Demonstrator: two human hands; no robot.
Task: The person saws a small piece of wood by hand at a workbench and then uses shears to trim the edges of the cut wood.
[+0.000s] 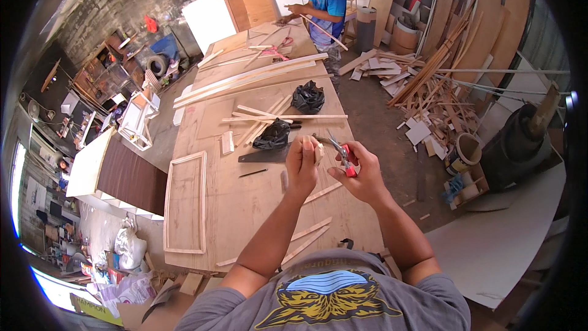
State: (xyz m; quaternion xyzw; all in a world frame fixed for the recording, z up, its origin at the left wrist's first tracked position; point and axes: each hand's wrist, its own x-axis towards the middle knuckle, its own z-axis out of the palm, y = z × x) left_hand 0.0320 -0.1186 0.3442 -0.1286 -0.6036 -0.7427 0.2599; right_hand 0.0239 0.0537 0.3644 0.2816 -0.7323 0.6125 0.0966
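My left hand (302, 162) is closed, thumb up, round a small pale wooden piece (319, 152); most of it is hidden by the fingers. Close by on the right, my right hand (362, 171) grips a pointed hand tool with red handles (350, 168), likely pliers, its grey jaws parted and tilted up and left. Both hands are above the plywood worktop (245, 208). Just beyond my left hand lie a handsaw (260, 157) and a black plastic bag (271, 135). A thin dark pencil-like stick (253, 173) rests left of it.
A rectangular wooden frame (203, 208) lies at the worktop's left. Wood strips (269, 119) and a second black bag (307, 98) are farther out. Across the table, a person in a blue shirt (327, 3) handles a wood strip. Scrap wood (429, 101) is piled on the floor at right.
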